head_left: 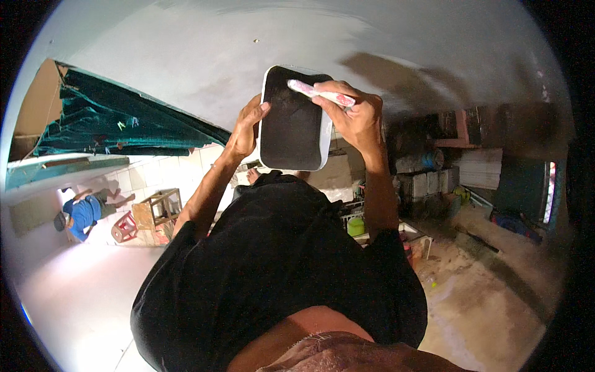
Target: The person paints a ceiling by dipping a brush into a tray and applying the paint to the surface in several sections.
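My left hand (249, 124) grips the left edge of a rounded rectangular panel (294, 130) with a dark face and a pale rim, its thumb on the rim. The panel is held up in front of my chest, close to the pale wall. My right hand (356, 118) is closed around a whitish stick-like thing (302, 88) with pink and red marks; its exact kind I cannot make out. The free end of that thing points left over the upper part of the dark face. Whether it touches the face I cannot tell.
A grey-white wall (204, 43) fills the top. At left hangs a dark green cloth (111, 111); a person in blue (87, 214) is beyond, near a wooden stool (158, 211) and a red stool (125, 228). At right are a green container (356, 226) and clutter.
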### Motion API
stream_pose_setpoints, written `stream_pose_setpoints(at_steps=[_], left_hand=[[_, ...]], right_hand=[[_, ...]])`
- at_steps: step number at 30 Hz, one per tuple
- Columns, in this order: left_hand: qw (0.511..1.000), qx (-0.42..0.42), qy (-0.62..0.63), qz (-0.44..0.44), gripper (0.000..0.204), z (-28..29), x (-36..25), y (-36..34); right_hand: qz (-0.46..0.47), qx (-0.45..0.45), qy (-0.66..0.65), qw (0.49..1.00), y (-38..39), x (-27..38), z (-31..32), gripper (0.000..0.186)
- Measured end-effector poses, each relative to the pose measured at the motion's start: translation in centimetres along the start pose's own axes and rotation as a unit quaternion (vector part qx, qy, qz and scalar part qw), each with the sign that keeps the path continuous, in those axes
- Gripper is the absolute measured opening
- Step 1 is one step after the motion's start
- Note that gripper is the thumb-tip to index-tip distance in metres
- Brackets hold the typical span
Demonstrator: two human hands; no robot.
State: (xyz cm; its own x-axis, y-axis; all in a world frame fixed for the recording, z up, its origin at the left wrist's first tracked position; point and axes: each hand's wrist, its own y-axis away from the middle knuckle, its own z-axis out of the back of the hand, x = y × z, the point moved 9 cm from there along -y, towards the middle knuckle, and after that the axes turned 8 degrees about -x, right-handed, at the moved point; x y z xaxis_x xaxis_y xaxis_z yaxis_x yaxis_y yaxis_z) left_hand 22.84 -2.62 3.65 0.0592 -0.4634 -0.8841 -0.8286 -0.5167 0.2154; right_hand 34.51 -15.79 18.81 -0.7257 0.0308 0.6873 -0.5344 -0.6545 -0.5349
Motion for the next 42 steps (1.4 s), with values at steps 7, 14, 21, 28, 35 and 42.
stream_pose_setpoints(at_steps=[7,14,21,28,35,42], left_hand=[[0.999,0.026,-0.037,0.027,0.059,-1.3,1.6,0.3],[0.998,-0.014,0.044,0.039,0.052,-0.6,2.8,0.3],[0.995,0.054,0.048,0.062,0.053,-1.8,4.7,-0.7],[0.996,0.011,-0.012,0.090,0.055,-3.4,5.7,-0.4],[0.994,0.030,0.034,0.100,0.056,-4.5,5.4,-0.4],[0.985,0.089,0.101,0.105,0.056,-6.7,4.5,-0.5]], right_hand=[[0.066,-0.125,0.053,0.989,1.8,0.1,3.4,0.021],[-0.072,-0.173,-0.071,0.980,4.4,-1.7,5.1,0.010],[-0.021,-0.108,-0.065,0.992,3.7,-3.8,3.1,0.013],[0.045,-0.107,0.087,0.989,3.9,-3.0,5.7,0.017],[0.035,-0.130,0.063,0.989,4.7,0.2,8.2,0.014],[-0.095,-0.172,-0.045,0.979,5.8,-1.7,3.3,0.018]])
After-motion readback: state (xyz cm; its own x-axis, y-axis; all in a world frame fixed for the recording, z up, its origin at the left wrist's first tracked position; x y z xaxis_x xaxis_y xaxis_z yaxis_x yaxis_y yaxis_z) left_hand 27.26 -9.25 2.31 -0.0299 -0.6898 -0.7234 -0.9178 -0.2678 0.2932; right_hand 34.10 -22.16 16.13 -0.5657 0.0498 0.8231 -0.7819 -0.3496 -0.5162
